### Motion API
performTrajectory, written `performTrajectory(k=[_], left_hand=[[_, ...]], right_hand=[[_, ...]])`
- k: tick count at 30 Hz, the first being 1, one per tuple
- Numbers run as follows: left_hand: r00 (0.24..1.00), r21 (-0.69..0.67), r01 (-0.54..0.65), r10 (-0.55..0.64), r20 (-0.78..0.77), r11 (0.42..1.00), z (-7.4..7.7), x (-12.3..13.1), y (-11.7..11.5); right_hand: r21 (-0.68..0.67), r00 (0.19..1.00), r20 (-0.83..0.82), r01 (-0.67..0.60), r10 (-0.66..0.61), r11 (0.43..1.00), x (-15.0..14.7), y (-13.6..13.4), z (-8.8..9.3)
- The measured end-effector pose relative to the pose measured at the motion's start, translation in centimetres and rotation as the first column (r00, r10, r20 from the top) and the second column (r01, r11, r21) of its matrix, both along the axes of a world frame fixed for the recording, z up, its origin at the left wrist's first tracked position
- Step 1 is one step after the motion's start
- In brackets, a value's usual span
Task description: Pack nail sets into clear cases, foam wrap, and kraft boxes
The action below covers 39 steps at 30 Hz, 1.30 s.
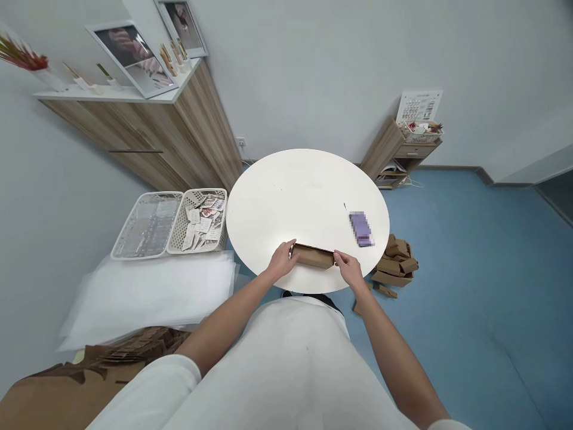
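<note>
A small brown cardboard box (313, 257) lies near the front edge of the round white table (304, 191), its long side facing me. My left hand (283, 258) grips its left end, thumb and fingers on either side of the corner. At the opposite end, my right hand (348, 266) pinches the right edge of the cardboard. The inside of the box is mostly hidden. To the right of my right hand, a pixelated purple rectangular item (361, 229) rests on the tabletop.
Left of the table stand a white basket of small packets (203, 221) and a basket of clear packaging (147, 226). Below them lie translucent sheets (152, 292) and flat brown cardboard (58, 388). Folded boxes (394, 263) pile on the floor at right. A wooden cabinet (179, 137) stands behind.
</note>
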State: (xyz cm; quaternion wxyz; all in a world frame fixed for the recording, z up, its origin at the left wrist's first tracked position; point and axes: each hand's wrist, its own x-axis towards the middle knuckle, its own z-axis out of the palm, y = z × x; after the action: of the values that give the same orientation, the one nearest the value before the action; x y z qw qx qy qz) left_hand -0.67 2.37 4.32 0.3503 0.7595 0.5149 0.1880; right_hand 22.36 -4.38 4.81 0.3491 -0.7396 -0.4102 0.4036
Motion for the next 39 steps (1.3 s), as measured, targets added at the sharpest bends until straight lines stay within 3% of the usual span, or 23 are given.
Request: performTrajectory(k=[4,14,24,32,39], left_hand=[[1.000,-0.021,-0.020,0.020,0.008,1.000,0.8,-0.1,0.2],[0.986,-0.155,-0.087,0.107,0.124,0.984,2.0,-0.3,0.6],[0.964,-0.263,-0.134,0.188,0.191,0.956,0.9,-0.5,1.2],[0.958,-0.316,-0.093,0.171,0.229,0.944,0.4,-0.9,1.6],[0.956,-0.367,-0.034,0.137,0.258,0.930,0.3,-1.2,1.6]], right_hand=[[-0.019,0.998,0.057,-0.001,0.002,1.000,0.2,0.1,0.1],[-0.024,0.989,-0.146,0.018,-0.021,1.000,0.0,-0.1,0.4],[-0.043,0.976,-0.209,0.049,-0.057,0.998,-0.2,-0.1,0.8],[-0.057,0.969,-0.235,0.067,-0.079,0.996,-0.5,-0.2,1.4],[-0.072,0.948,-0.301,0.084,-0.102,0.994,-0.4,-0.3,0.7]])
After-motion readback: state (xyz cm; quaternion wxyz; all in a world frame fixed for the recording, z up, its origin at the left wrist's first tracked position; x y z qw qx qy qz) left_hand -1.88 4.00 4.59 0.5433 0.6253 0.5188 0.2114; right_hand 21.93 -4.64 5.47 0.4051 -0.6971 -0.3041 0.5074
